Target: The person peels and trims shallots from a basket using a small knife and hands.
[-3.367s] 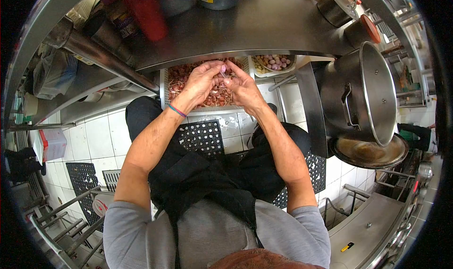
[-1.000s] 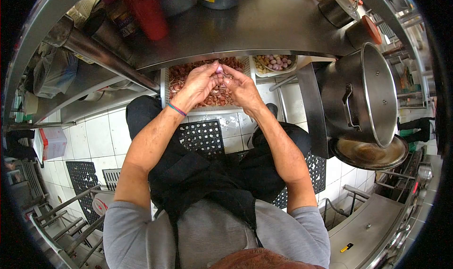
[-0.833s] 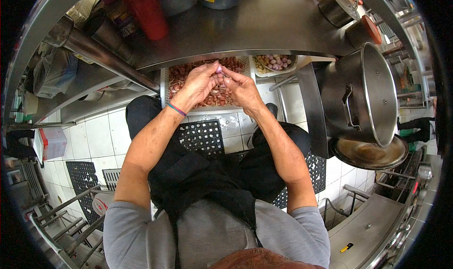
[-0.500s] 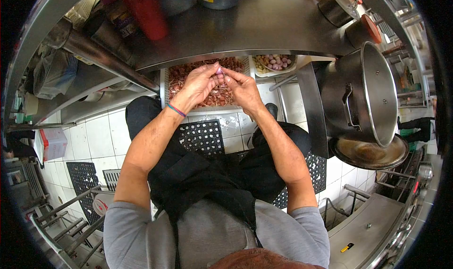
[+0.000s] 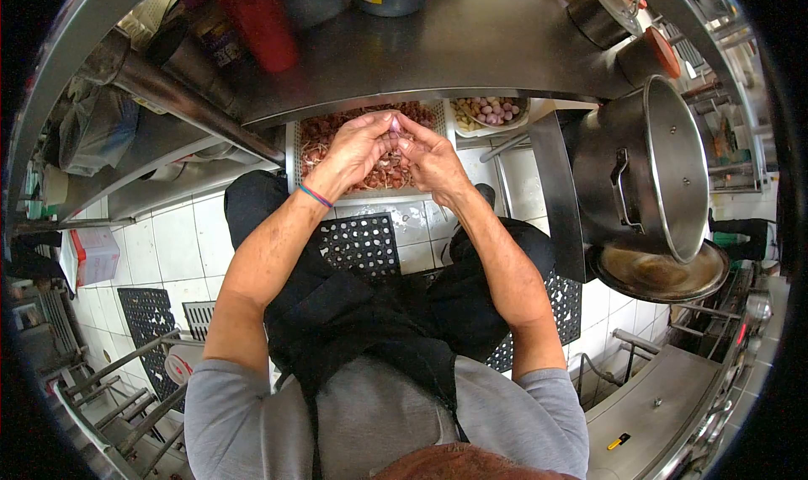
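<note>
Over a white crate (image 5: 293,164) filled with small reddish-brown bulbs and loose roots and skins, my two hands meet. My left hand (image 5: 358,147) is closed, pinching a small pale purple shallot (image 5: 395,126) between thumb and fingertips. The fingers of my right hand (image 5: 433,158) are bent together against the same shallot. Whether they also hold something small, such as a blade, is hidden. Just right of the crate, peeled purple and yellowish shallots (image 5: 497,111) lie in a white container (image 5: 480,132).
A steel counter (image 5: 471,46) overhangs the crate's far side, with a red container (image 5: 257,25) on it. To the right stands a large metal pot (image 5: 610,177), a round pan (image 5: 661,274) beside it. Black perforated mats (image 5: 358,244) lie on the white tiles.
My right hand has rolled slightly, and its fingers have bent in closer around the shallot. The left hand has barely moved.
</note>
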### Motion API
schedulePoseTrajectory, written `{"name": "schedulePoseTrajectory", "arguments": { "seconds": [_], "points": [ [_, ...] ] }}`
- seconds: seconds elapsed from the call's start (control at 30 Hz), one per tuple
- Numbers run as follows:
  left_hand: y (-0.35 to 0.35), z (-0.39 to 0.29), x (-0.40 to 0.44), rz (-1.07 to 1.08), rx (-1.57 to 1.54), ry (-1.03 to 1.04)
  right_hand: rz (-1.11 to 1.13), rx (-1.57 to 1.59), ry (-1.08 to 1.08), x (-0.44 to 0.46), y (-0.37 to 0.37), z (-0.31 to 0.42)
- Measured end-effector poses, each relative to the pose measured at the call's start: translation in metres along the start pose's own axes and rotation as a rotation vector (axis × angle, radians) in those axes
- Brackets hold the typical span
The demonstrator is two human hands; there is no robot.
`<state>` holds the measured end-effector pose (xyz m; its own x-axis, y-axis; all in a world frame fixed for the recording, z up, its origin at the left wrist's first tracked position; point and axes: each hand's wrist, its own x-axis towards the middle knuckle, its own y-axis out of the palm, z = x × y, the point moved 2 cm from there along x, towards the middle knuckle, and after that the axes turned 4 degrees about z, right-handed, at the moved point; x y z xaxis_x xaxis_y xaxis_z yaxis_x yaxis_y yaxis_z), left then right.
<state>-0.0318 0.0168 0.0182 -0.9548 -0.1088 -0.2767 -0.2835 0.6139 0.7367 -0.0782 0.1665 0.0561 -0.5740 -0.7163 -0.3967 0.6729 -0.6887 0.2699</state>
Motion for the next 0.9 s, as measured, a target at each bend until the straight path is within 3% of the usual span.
{"name": "schedulePoseTrajectory", "arguments": {
  "seconds": [0.9],
  "points": [
    [0.003,-0.002,-0.001,0.009,0.068,0.035,0.129,0.125,0.071,0.002,-0.005,0.001]
  ]
}}
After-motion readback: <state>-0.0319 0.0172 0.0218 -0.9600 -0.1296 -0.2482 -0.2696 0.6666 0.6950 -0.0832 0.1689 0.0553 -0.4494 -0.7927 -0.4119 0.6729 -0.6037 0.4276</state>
